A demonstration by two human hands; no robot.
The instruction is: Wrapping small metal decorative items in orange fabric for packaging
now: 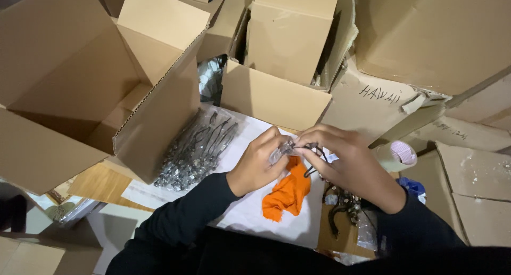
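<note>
My left hand point(259, 160) and my right hand point(346, 163) meet over a white sheet point(250, 214), both pinching one small silvery piece on a dark cord point(290, 147). The cord loops down under my right hand. An orange cloth point(287, 195) lies crumpled on the sheet just below my hands. To the left, a clear bag packed with similar silvery pieces on dark cords point(194, 152) rests on the sheet. More loose cords and silvery pieces point(343, 206) lie under my right wrist.
A large open cardboard box point(80, 78) stands at the left, its flap near the bag. More cardboard boxes point(287, 35) crowd the back and right side. A roll of tape point(398, 155) sits at the right. Wooden tabletop point(101, 184) shows at lower left.
</note>
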